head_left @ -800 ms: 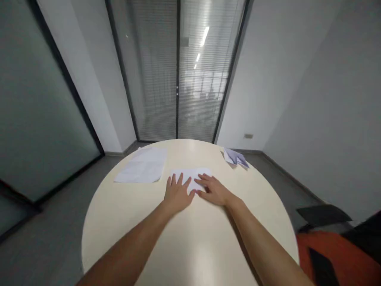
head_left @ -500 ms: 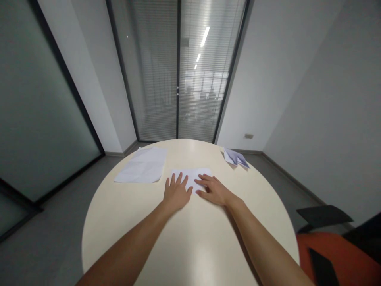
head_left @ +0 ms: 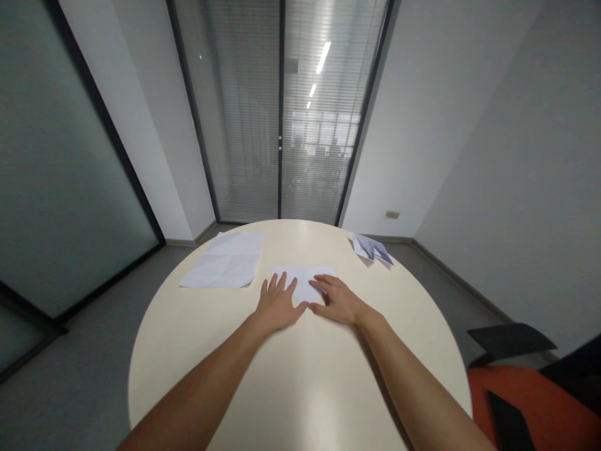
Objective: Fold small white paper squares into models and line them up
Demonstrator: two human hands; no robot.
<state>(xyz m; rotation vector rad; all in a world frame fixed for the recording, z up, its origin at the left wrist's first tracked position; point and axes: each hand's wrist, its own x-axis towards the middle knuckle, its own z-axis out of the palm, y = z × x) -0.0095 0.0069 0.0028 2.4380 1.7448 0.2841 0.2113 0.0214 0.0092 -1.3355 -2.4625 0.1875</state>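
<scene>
A folded white paper (head_left: 300,279) lies flat in the middle of the round cream table (head_left: 300,388). My left hand (head_left: 276,304) rests palm down on the paper's near left edge, fingers spread. Just to its right, my right hand (head_left: 337,298) also lies flat, its fingers pressing the paper's near right part. Neither hand grips anything. The thumbs nearly touch each other.
A larger creased white sheet (head_left: 225,268) lies at the table's far left. A small folded paper piece (head_left: 372,248) sits at the far right edge. An orange and black chair (head_left: 535,401) stands at the lower right. Glass doors with blinds (head_left: 282,113) are behind the table.
Both hands have shifted only slightly on the folded paper; the left thumb has slid closer to the right hand. The paper stays in place.
</scene>
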